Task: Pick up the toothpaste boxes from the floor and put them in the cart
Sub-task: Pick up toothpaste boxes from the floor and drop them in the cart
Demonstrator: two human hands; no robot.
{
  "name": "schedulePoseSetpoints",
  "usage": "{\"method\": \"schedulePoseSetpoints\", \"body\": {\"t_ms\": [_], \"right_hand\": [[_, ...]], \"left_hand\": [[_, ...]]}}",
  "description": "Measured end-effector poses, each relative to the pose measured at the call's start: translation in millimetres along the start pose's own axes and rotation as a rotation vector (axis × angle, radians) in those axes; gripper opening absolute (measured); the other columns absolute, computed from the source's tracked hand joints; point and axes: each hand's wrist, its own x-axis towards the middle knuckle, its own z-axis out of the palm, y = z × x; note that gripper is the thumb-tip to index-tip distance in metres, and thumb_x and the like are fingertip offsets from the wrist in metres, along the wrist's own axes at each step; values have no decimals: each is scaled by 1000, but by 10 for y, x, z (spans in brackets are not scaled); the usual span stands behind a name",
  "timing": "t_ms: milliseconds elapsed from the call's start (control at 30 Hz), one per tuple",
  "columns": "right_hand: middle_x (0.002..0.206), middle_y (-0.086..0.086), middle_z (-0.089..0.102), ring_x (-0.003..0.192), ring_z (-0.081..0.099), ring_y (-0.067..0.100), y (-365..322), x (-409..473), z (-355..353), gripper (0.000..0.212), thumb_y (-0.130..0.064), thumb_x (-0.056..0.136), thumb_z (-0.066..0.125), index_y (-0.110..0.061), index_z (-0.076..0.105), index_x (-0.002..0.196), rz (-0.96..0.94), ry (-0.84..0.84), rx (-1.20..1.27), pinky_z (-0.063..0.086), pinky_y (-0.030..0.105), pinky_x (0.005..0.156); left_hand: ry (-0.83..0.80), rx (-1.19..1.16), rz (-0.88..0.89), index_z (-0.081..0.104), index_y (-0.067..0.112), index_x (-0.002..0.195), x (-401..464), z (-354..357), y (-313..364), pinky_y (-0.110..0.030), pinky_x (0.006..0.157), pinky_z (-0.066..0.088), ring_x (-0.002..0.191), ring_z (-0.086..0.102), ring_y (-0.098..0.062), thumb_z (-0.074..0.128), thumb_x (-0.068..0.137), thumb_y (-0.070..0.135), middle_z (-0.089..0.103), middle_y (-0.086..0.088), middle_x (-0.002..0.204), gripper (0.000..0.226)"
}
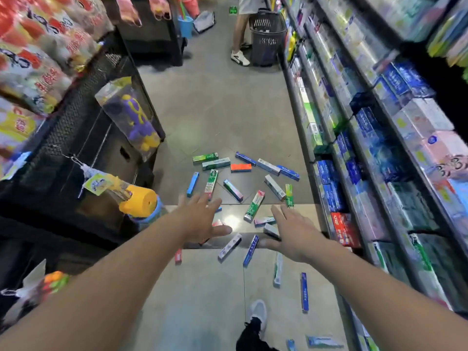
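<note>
Shelving [395, 138] ran down the whole right side, stocked with boxed goods, mostly blue, white and green, some red near the bottom. Black mesh rack [83, 138] stood on the left with bagged snacks on top and packaged toys hung off it; a yellow toy [138, 201] stuck out near the left forearm. Grey floor [215, 102] ran between them, aisle view.

Far end: a second person [241, 29], legs and a white shoe only, stood beside a dark basket cart [267, 39] hard against the right shelving. Cart was well apart from the spill.

Toothpaste boxes [240, 178] lay scattered flat on the floor mid-aisle, more than 15, mixed angles. Far cluster included an orange box [240, 167] and a green box [205, 157]. Nearer ones trailed toward the camera, including a blue box [304, 291] on the right. Some partly hidden behind the hands.

Both bare arms were stretched forward over the boxes. Left hand [200, 219]: fingers spread and straight, holding nothing. Right hand [293, 236]: same, fingers splayed, nothing in grip. Could not tell if either hand touched a box.

Wearer's own white shoe [258, 315] showed at the near edge.
</note>
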Motion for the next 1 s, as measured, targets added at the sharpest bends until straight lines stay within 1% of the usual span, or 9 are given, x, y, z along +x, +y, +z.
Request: {"method": "schedulePoseSetpoints", "body": {"t_ms": [67, 167, 267, 367, 500, 667, 800, 867, 1000], "right_hand": [[164, 10, 0, 149, 13, 30, 116, 392, 107, 106, -80, 82, 41, -19, -2, 157, 1, -31, -2, 23, 46, 117], [164, 12, 3, 149, 13, 30, 264, 975, 406, 105, -79, 83, 42, -19, -1, 157, 8, -78, 8, 22, 45, 118], [162, 11, 15, 145, 24, 31, 393, 1563, 908, 103, -79, 82, 42, -18, 6, 156, 18, -109, 75, 31, 47, 113], [161, 9, 16, 142, 29, 32, 491, 2137, 1630, 102, -75, 84, 45, -17, 4, 156, 59, -166, 131, 34, 47, 111], [161, 11, 15, 142, 29, 32, 594, 2857, 2725, 104, -71, 85, 51, -15, 0, 157, 143, -231, 204, 34, 45, 111], [150, 17, 30, 133, 40, 36, 738, 3695, 4025, 105, -64, 85, 58, -19, -4, 156, 283, -277, 308, 41, 45, 101], [144, 18, 34, 124, 48, 37, 871, 4310, 4890, 104, -59, 88, 60, -19, -8, 156, 388, -263, 382, 44, 43, 93], [136, 18, 40, 116, 53, 38, 909, 4583, 5243, 105, -56, 87, 62, -19, -9, 155, 423, -244, 436, 48, 43, 91], [127, 18, 49, 105, 60, 35, 895, 5012, 5805, 111, -53, 86, 65, -18, -16, 153, 492, -204, 497, 51, 44, 87]], "left_hand": [[-35, -34, -15, 8, 26, 156, 415, 172, -57, -60, 116, 5, 149, 5, -27, 27, 84, 80, 10, -11, 161, 92], [-88, -83, -27, 3, 29, 156, 1059, 576, -195, -59, 116, 9, 149, 6, -28, 25, 78, 85, 11, -8, 161, 98], [-170, -100, -24, 1, 29, 156, 1697, 1100, -290, -57, 117, 10, 149, 7, -27, 28, 80, 85, 7, -6, 163, 98], [-201, -117, 0, -1, 29, 155, 2338, 1819, -337, -54, 115, 18, 147, 18, -27, 31, 81, 82, 14, -4, 161, 97], [-216, -102, 46, -5, 30, 155, 3149, 2892, -367, -53, 111, 28, 140, 30, -34, 31, 80, 84, 21, -7, 159, 99], [-259, -100, 80, -4, 25, 155, 4082, 4214, -343, -50, 113, 29, 143, 26, -36, 26, 76, 85, 17, -11, 161, 104], [-285, -129, 42, -12, 20, 154, 4734, 4995, -303, -50, 113, 29, 141, 27, -39, 44, 86, 71, 17, -15, 159, 103], [-280, -130, 37, -14, 14, 154, 4986, 5295, -264, -49, 110, 33, 136, 35, -40, 49, 88, 66, 22, -18, 156, 105], [-269, -95, 35, -15, 11, 153, 5351, 5780, -197, -44, 93, 44, 119, 54, -38, 52, 88, 64, 41, -20, 144, 107]]}}
